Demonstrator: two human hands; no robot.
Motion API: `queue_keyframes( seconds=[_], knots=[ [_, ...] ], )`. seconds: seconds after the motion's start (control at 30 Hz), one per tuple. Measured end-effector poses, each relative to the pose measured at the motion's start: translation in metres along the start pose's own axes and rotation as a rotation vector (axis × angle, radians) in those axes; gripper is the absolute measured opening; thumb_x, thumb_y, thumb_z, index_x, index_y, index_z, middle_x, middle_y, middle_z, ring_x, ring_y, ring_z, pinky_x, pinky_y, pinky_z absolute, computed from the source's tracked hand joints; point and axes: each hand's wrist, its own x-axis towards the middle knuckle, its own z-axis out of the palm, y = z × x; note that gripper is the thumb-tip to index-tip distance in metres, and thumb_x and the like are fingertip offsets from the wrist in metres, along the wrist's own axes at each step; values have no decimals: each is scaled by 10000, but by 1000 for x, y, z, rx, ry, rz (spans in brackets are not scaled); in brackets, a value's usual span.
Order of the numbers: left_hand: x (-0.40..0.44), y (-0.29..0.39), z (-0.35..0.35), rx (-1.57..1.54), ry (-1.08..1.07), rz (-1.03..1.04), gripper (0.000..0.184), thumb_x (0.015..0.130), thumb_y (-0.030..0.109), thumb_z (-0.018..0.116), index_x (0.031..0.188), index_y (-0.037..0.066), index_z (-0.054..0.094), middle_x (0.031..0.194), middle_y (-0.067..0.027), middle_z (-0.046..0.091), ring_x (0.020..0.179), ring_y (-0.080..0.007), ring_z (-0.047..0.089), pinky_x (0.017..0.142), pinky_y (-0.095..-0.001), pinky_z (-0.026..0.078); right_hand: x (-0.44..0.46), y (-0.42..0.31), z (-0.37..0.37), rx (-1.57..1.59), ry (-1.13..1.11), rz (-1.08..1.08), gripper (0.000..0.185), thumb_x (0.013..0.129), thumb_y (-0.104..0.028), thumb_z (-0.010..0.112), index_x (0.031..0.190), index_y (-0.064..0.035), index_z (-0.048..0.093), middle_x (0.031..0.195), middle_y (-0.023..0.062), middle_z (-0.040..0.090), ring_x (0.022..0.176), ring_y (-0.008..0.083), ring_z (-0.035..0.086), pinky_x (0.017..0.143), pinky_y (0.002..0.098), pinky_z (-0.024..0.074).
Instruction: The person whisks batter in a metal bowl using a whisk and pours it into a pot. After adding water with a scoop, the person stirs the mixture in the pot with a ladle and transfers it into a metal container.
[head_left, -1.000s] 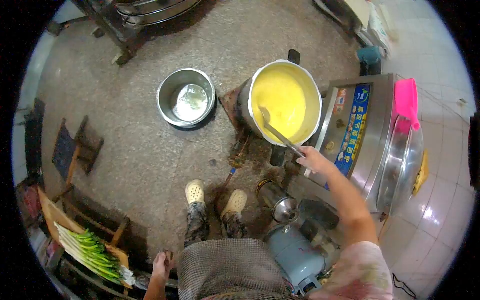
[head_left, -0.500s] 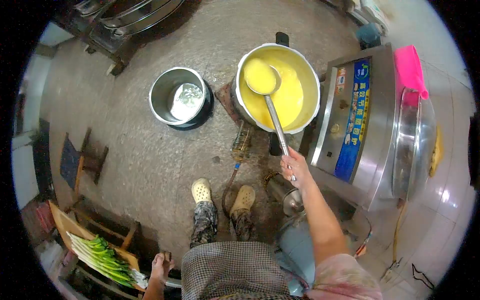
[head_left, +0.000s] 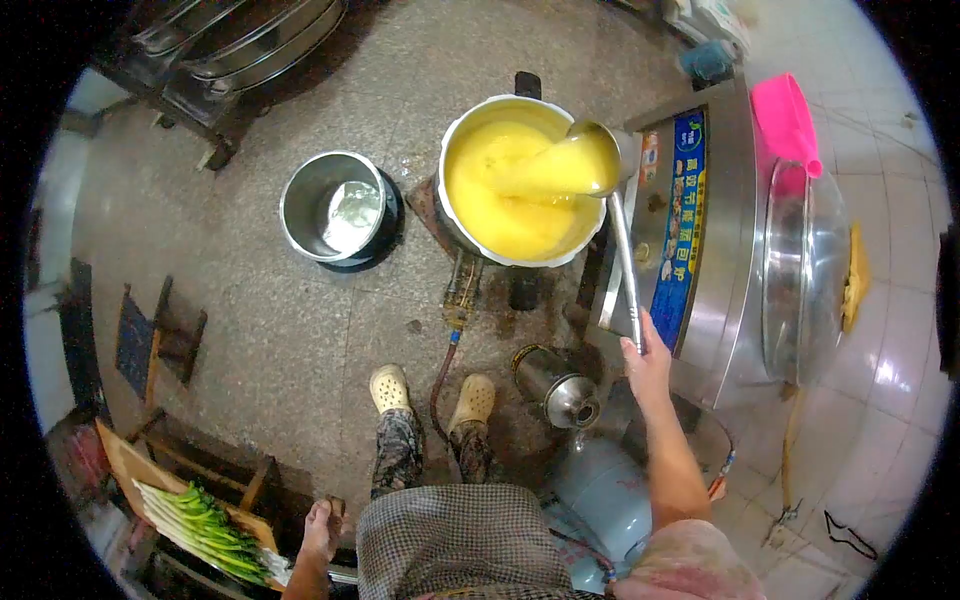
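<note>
My right hand (head_left: 648, 362) is closed round the long metal handle of a ladle (head_left: 622, 235). The ladle's bowl is tipped above the right rim of a large pot (head_left: 448, 225), and yellow liquid (head_left: 515, 225) pours from it back into the pot. The pot stands on a gas burner (head_left: 462, 285). Low at the left, near the edge of my checked apron (head_left: 455, 535), my left hand (head_left: 322, 528) has its fingers curled; what they hold, if anything, I cannot make out.
An open metal pot (head_left: 292, 222) with shiny contents stands left of the burner. A steel steamer unit (head_left: 735, 270) with a pink scoop (head_left: 785, 125) flanks the right. Near my feet are a metal flask (head_left: 555, 385) and a gas cylinder (head_left: 605, 490). Green onions (head_left: 205, 530) lie lower left.
My right hand has moved right and slightly down with the ladle. The ladle's bowl, full and level over the pot before, is now tilted at the right rim, its liquid pouring out.
</note>
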Motion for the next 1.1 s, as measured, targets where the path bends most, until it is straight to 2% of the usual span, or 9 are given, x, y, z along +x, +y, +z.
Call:
queue_keyframes(
  seconds=[0.1, 0.13, 0.33, 0.53, 0.63, 0.83, 0.9, 1.0, 1.1],
  knots=[
    [5, -1, -7, -16, -5, -10, 188, 883, 285, 503, 898, 99, 494, 759, -26, 538, 728, -190, 574, 564, -327, 454, -4, -14, -17, -119, -30, 59, 548, 762, -27, 557, 1282, -53, 384, 1101, 192, 552, 968, 288, 567, 839, 336, 429],
    [5, -2, -10, -11, -4, -15, 189, 883, 286, 502, 899, 98, 494, 760, -27, 540, 722, -192, 575, 564, -327, 455, -5, -16, -20, -204, -10, -67, 567, 749, -10, 540, 1289, -61, 373, 1020, 189, 564, 889, 330, 575, 785, 348, 452],
    [5, -2, -12, -50, 48, -32, 188, 875, 289, 513, 891, 102, 494, 767, -29, 550, 704, -196, 585, 574, -336, 470, 6, -21, -22, -584, -239, -142, 621, 730, -12, 541, 1310, -121, 349, 816, 152, 508, 691, 322, 560, 629, 417, 462],
    [7, -7, -18, -99, 76, -48, 179, 866, 292, 529, 873, 116, 500, 773, -18, 557, 704, -186, 587, 588, -327, 486, 50, -29, 19, -890, -518, -241, 581, 753, -38, 531, 1297, -140, 357, 857, 139, 509, 668, 308, 581, 581, 404, 483],
    [6, -4, -17, -111, 91, -64, 175, 865, 289, 533, 871, 117, 505, 771, -14, 559, 699, -185, 584, 585, -318, 485, 77, -30, 54, -987, -536, -388, 588, 761, -32, 512, 1312, -133, 333, 882, 146, 517, 662, 295, 595, 584, 387, 496],
    [15, -14, -31, -142, 50, -38, 188, 859, 297, 549, 902, 118, 512, 802, -14, 566, 700, -184, 575, 574, -311, 473, 137, -26, 115, -1027, -424, -363, 638, 764, -36, 492, 1351, -148, 267, 927, 197, 542, 661, 297, 613, 566, 375, 503],
    [15, -9, -27, -146, 79, -35, 200, 852, 306, 561, 918, 123, 512, 814, -12, 567, 701, -181, 573, 570, -308, 471, 156, -37, 121, -1090, -422, -281, 596, 790, -48, 450, 1350, -135, 265, 902, 195, 558, 675, 294, 618, 558, 369, 504],
    [14, -4, -26, -140, 133, -73, 217, 844, 311, 574, 937, 125, 510, 822, -12, 565, 705, -179, 570, 562, -299, 466, 167, -44, 112, -1046, -459, -168, 492, 824, -78, 413, 1302, -86, 300, 913, 195, 590, 768, 327, 616, 639, 409, 503],
    [13, -2, -30, -159, 78, -43, 225, 836, 319, 584, 936, 131, 511, 817, -8, 560, 713, -179, 564, 582, -304, 467, 162, -43, 94, -1006, -475, -87, 429, 838, -96, 394, 1258, -47, 317, 906, 226, 601, 857, 350, 604, 708, 434, 491]
  ],
)
